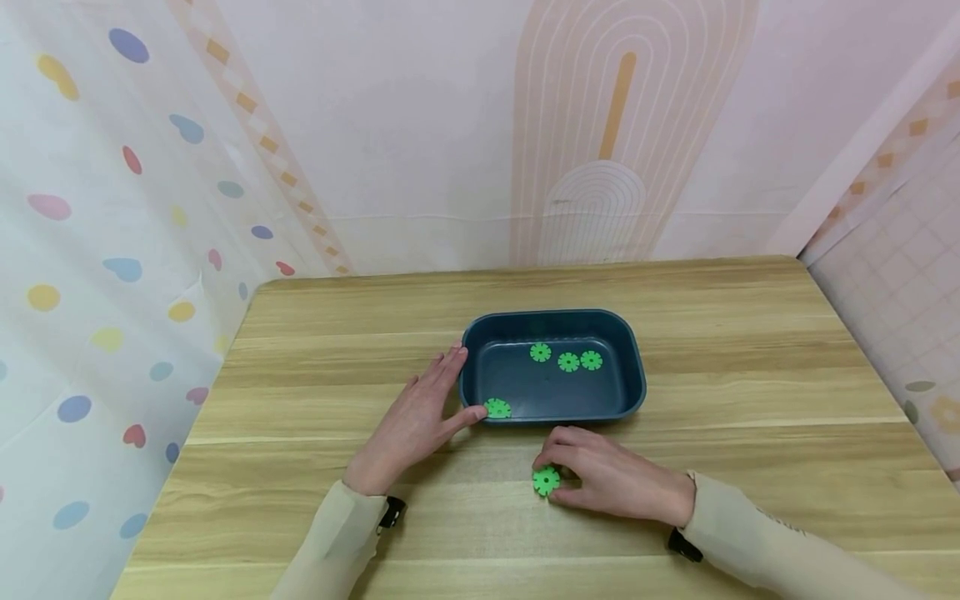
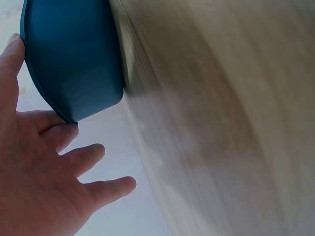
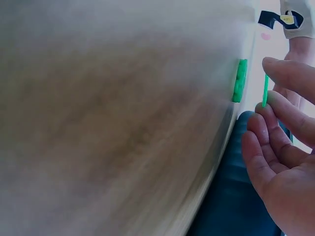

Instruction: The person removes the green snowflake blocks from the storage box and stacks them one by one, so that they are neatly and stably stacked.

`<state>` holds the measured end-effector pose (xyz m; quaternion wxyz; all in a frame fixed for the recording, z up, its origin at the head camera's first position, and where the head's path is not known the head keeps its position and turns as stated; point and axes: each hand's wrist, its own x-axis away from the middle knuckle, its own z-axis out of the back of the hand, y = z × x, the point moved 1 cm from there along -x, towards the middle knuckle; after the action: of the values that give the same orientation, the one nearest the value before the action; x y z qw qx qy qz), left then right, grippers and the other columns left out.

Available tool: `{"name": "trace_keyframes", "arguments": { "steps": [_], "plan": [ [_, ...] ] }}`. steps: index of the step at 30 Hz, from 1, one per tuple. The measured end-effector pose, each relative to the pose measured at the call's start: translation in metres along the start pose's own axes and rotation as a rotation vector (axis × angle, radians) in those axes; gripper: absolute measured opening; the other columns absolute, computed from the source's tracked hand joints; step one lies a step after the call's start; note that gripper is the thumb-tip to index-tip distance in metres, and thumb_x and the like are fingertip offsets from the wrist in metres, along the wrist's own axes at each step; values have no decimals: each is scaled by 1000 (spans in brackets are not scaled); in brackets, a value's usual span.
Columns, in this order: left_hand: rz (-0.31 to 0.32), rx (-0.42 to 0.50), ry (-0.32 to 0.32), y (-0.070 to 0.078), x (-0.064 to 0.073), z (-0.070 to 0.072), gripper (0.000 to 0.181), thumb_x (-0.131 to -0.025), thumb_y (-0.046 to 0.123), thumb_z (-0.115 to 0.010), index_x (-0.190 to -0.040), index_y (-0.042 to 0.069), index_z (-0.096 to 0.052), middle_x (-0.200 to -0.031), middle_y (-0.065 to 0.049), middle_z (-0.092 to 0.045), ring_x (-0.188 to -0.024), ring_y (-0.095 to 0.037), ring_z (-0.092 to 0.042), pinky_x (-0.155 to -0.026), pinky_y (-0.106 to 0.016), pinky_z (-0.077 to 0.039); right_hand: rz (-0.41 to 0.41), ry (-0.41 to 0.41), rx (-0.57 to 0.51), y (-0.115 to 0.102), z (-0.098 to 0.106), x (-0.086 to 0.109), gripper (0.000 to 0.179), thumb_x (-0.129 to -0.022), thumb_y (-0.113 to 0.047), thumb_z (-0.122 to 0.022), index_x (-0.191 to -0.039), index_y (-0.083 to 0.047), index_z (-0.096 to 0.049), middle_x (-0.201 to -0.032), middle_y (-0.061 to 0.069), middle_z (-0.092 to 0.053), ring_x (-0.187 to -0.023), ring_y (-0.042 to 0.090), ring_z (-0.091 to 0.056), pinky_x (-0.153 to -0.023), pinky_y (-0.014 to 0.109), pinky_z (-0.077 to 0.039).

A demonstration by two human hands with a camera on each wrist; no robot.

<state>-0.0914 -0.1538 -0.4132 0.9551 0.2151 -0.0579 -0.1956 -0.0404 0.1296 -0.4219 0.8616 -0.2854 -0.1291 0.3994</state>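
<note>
A dark blue tray [image 1: 551, 419] sits on the wooden table. My left hand [image 1: 411, 425] rests against its left end, thumb at the near rim and fingertips at the side, the other fingers spread in the left wrist view. Below the tray's near edge, my right hand [image 1: 611, 477] pinches a thin green notched disc [image 1: 546, 481] between thumb and fingers. In the right wrist view, a thicker green piece [image 3: 239, 81] with notched edges stands on the table just under the held disc [image 3: 266, 91].
Inside the tray, three green notched discs [image 1: 568, 362] lie toward the back right. Overlapping green discs [image 1: 497, 408] lie in the near left corner by my left thumb. Patterned curtains [image 1: 420, 133] hang behind and beside the wooden table [image 1: 750, 392].
</note>
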Motion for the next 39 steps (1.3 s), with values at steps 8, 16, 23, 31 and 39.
{"name": "trace_keyframes", "arguments": {
  "steps": [8,16,23,31,39],
  "plan": [
    [-3,1,3,0,-1,0,91,-99,57,-63,-166,8,-23,-170,-9,-23,-156,-33,-23,-117,-67,-29,-13,-29,-3,2,1,-2,21,-94,-20,-79,-114,-19,-73,-110,-14,-58,-97,4,-52,-88,23,-51],
    [-5,-3,3,-1,-1,0,91,-99,58,-62,-166,8,-23,-170,-9,-23,-156,-33,-23,-117,-67,-29,-32,-71,-10,3,1,-4,20,-94,-21,-78,-114,-19,-73,-110,-14,-58,-98,3,-52,-91,25,-51],
    [-6,-9,3,-1,-1,0,92,-99,58,-62,-165,8,-23,-170,-9,-24,-156,-34,-24,-117,-67,-30,-28,-91,-2,3,-1,-6,21,-94,-21,-79,-114,-19,-74,-111,-13,-59,-99,3,-53,-93,25,-50],
    [-5,-5,0,0,-1,0,92,-99,58,-62,-165,8,-23,-170,-9,-23,-156,-34,-23,-117,-67,-29,-23,-90,14,4,-2,-6,20,-94,-20,-79,-113,-19,-74,-110,-13,-59,-99,3,-53,-93,26,-50],
    [-8,-7,1,0,1,1,92,-99,57,-62,-165,7,-23,-170,-10,-24,-156,-34,-24,-117,-67,-29,-31,-99,15,4,-1,-7,20,-94,-21,-79,-113,-20,-74,-109,-13,-58,-98,4,-52,-93,27,-50]
  ]
}}
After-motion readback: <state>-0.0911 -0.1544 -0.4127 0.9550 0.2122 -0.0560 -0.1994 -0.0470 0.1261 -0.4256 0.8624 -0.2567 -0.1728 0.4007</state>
